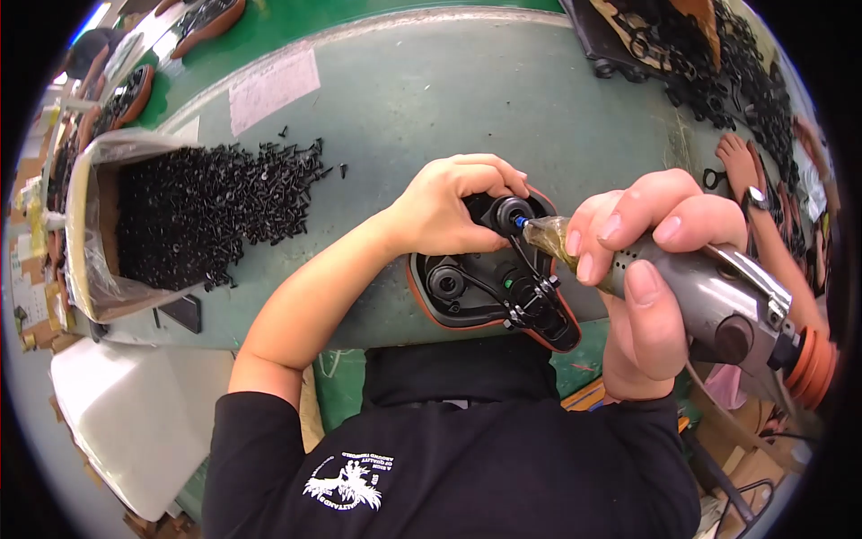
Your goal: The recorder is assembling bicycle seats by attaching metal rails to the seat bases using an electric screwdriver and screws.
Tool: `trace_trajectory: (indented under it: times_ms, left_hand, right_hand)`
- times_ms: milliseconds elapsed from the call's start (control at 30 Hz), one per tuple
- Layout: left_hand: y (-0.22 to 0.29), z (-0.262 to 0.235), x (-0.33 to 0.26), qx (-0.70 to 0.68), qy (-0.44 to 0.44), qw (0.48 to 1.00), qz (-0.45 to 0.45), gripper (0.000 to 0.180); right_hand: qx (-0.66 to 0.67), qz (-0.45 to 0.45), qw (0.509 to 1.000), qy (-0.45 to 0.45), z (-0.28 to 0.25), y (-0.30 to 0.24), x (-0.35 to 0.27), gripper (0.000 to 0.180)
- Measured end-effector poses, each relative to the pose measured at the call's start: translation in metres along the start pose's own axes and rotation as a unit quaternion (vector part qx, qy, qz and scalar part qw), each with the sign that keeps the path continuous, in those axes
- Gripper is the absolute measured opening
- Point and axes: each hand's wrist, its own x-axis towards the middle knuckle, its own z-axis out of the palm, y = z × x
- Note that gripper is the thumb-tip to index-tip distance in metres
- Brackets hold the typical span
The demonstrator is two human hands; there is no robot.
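Note:
A bicycle saddle (476, 313) lies upside down on the table in front of me, its black underside and metal rails showing inside a brown rim. My left hand (449, 205) grips the saddle's far end, thumb and fingers around a round black mount (510, 214). In my right hand (660, 234) is a grey power screwdriver (718, 314) with tape wrapped round its nose. Its blue-collared tip (523, 222) is at the centre of that mount; whether a screw sits under it I cannot make out. A second round mount (446, 282) is on the saddle's left side.
At left, black screws (242, 193) spill from a plastic-lined box (83, 225) lying on its side. A phone (182, 313) rests near the box. Black parts (718, 76) are heaped at far right, beside another person's hand (738, 166). A paper sheet (274, 90) lies on the table (431, 99).

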Motion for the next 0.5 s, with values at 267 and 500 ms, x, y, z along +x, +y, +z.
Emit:
trace_trajectory:
  times_ms: [267, 500]
  left_hand:
    - [-0.010, 0.010, -0.006, 0.001, 0.048, 0.999, -0.010, 0.042]
    - [-0.009, 0.005, -0.005, 0.017, 0.022, 1.000, -0.008, 0.035]
  right_hand:
    - [-0.033, 0.027, 0.999, -0.018, 0.018, 0.027, 0.009, 0.034]
    - [-0.003, 0.048, 0.999, -0.016, 0.029, 0.036, 0.011, 0.023]
